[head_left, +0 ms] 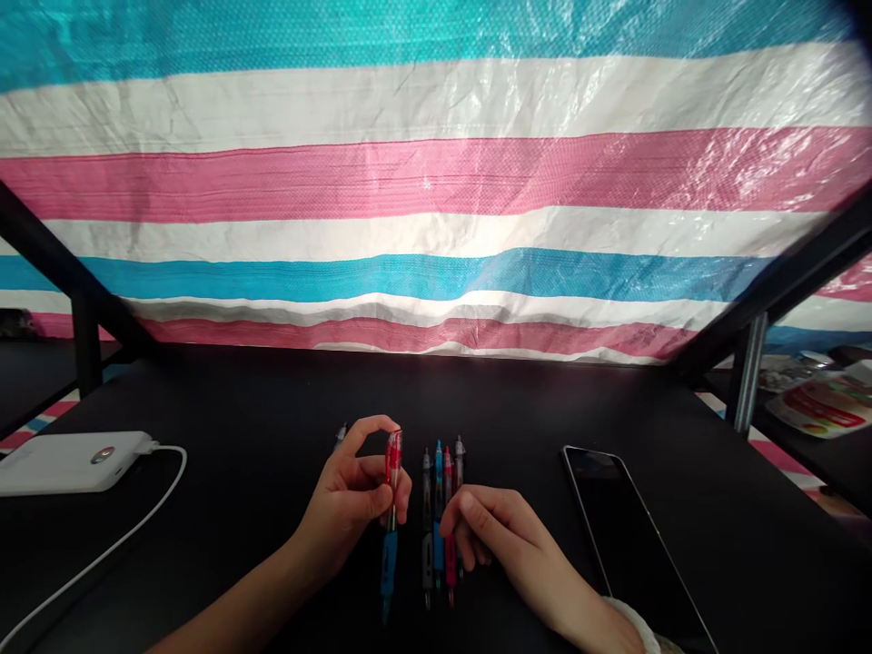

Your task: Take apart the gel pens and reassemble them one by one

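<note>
My left hand [358, 486] is closed around a pen [389, 554] with a red upper part and a blue grip, held tip down with the index finger on its top end. Just to the right, several click pens lie side by side on the black table: a grey one [427, 545], a blue one [438, 545], a pink-red one [450, 563] and another with a grey top [460, 450]. Over the right side of this row rests my right hand [504, 531], fingers curled; whether they grip a pen is hidden. Behind my left hand, another pen's end [341, 434] peeks out.
A black phone [627, 536] lies on the table [272, 391] at the right. On the left sits a white power bank [74, 463] with a white cable [160, 495]. Striped plastic sheeting [436, 182] hangs behind, between black frame bars [769, 291].
</note>
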